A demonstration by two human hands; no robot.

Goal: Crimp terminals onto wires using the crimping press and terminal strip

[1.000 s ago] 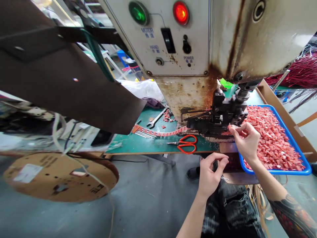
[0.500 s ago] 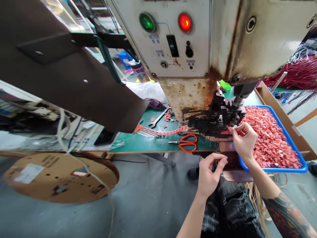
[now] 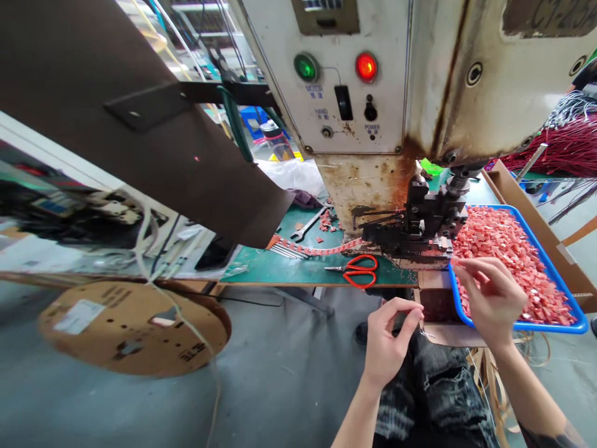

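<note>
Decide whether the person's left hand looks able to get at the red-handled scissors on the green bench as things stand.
Probably yes. The scissors lie near the front edge of the bench, with open space between them and the left hand, which pinches only a thin wire.

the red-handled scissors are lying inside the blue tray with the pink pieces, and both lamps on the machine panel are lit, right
Not quite. The head view shows the red-handled scissors lying on the green table, left of the blue tray and outside it. The tray does hold the pink pieces, and both lamps, green and red, are lit.
</note>
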